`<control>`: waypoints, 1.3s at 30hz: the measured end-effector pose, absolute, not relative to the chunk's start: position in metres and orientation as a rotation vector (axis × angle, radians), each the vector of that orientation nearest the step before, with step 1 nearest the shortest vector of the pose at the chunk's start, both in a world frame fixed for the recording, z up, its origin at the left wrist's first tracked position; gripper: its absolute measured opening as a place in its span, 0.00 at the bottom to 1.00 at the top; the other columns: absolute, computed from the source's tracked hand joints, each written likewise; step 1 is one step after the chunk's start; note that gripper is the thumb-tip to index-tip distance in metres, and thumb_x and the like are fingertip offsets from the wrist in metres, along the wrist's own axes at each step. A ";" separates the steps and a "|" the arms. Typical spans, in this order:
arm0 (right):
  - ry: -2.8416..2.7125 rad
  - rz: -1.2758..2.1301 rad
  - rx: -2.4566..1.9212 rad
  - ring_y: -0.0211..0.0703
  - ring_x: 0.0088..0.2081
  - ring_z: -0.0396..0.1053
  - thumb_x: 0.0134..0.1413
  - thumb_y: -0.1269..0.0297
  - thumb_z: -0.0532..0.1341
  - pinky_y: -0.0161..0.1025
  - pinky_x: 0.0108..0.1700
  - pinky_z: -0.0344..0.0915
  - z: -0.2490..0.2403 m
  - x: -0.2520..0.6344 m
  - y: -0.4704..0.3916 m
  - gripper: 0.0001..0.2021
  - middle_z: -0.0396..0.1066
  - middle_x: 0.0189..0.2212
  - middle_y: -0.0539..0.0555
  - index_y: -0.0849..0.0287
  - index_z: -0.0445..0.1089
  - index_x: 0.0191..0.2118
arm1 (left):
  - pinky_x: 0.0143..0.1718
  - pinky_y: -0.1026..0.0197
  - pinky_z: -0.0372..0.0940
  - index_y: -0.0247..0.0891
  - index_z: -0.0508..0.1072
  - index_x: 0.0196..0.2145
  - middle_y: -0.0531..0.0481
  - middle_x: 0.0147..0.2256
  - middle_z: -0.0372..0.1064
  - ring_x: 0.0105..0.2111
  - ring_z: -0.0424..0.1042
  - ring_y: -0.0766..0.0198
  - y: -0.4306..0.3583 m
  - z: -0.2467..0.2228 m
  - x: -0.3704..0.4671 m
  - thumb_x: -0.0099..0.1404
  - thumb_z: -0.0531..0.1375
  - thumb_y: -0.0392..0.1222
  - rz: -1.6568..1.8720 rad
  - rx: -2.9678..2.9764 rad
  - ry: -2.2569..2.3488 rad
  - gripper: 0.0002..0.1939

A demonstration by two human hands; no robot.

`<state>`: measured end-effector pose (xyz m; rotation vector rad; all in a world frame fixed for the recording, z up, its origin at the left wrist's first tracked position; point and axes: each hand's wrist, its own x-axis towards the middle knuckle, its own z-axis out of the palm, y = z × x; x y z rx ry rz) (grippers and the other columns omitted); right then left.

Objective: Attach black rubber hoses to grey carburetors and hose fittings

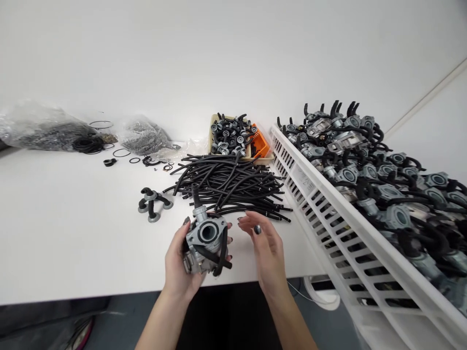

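Observation:
A grey metal carburetor (pixel 206 238) with black rubber hoses rests in my left hand (pixel 178 257), whose fingers wrap round it from behind. Its round bore faces up toward me, and one short hose stands up from its top. To the right of it, apart from the carburetor, my right hand (pixel 268 253) is held with fingers bent and nothing visible between them. Just beyond both hands lies a heap of black rubber hoses (pixel 233 184). Several grey caps with short black hoses (pixel 150 197) stand on the table at the left.
A white slatted crate (pixel 328 233) full of carburetors (pixel 390 192) fills the right side. At the back are a cream bin (pixel 211 131) of capped hose pieces and an orange tray (pixel 260 142). Plastic bags (pixel 142 136) and black rings (pixel 134 160) lie back left.

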<state>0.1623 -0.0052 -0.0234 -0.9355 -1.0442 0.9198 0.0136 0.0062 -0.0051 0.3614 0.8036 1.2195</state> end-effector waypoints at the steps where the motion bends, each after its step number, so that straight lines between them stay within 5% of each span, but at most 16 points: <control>1: -1.081 0.933 -0.933 0.44 0.44 0.71 0.62 0.55 0.59 0.44 0.52 0.66 -0.018 0.164 -0.002 0.12 0.75 0.39 0.53 0.50 0.73 0.47 | 0.21 0.54 0.71 0.32 0.72 0.48 0.35 0.37 0.77 0.29 0.77 0.49 0.006 -0.002 0.012 0.61 0.56 0.52 1.182 0.363 0.801 0.24; 5: -1.279 1.087 -0.883 0.42 0.45 0.72 0.60 0.56 0.61 0.42 0.51 0.67 0.007 0.166 0.018 0.12 0.77 0.41 0.52 0.51 0.74 0.47 | 0.16 0.57 0.69 0.29 0.73 0.47 0.34 0.34 0.77 0.25 0.76 0.51 0.004 0.002 0.008 0.64 0.52 0.56 1.051 0.374 0.780 0.27; 9: -1.372 1.329 -0.830 0.43 0.42 0.74 0.57 0.55 0.62 0.38 0.39 0.71 0.027 0.160 0.040 0.17 0.77 0.45 0.54 0.51 0.73 0.51 | 0.18 0.55 0.70 0.32 0.73 0.45 0.35 0.33 0.77 0.27 0.77 0.48 0.003 -0.002 0.008 0.61 0.55 0.62 0.925 0.400 0.715 0.29; 14: -1.435 1.350 -0.754 0.39 0.28 0.70 0.54 0.56 0.65 0.35 0.27 0.66 0.034 0.156 0.047 0.12 0.79 0.32 0.53 0.55 0.79 0.42 | 0.19 0.54 0.70 0.33 0.73 0.45 0.35 0.34 0.76 0.28 0.77 0.48 0.003 -0.011 0.004 0.60 0.54 0.65 0.830 0.424 0.608 0.32; 19: -1.435 1.337 -0.713 0.36 0.24 0.64 0.52 0.56 0.66 0.34 0.23 0.62 0.030 0.158 0.044 0.11 0.77 0.29 0.52 0.54 0.79 0.40 | 0.19 0.54 0.71 0.32 0.75 0.42 0.34 0.34 0.77 0.27 0.77 0.48 0.004 -0.012 0.004 0.59 0.55 0.67 0.803 0.425 0.602 0.33; 35: -1.564 0.987 -0.902 0.41 0.32 0.69 0.55 0.65 0.64 0.39 0.36 0.67 0.032 0.162 0.033 0.08 0.72 0.28 0.52 0.56 0.79 0.39 | 0.17 0.54 0.69 0.28 0.77 0.34 0.34 0.33 0.77 0.25 0.76 0.49 0.001 -0.009 0.005 0.58 0.56 0.66 0.824 0.476 0.698 0.32; 39: -1.493 0.941 -0.892 0.44 0.41 0.72 0.57 0.65 0.62 0.42 0.47 0.68 0.029 0.162 0.025 0.12 0.77 0.37 0.53 0.53 0.75 0.47 | 0.21 0.51 0.71 0.31 0.76 0.42 0.37 0.32 0.78 0.26 0.77 0.48 0.002 -0.006 0.010 0.57 0.57 0.64 0.921 0.393 0.897 0.32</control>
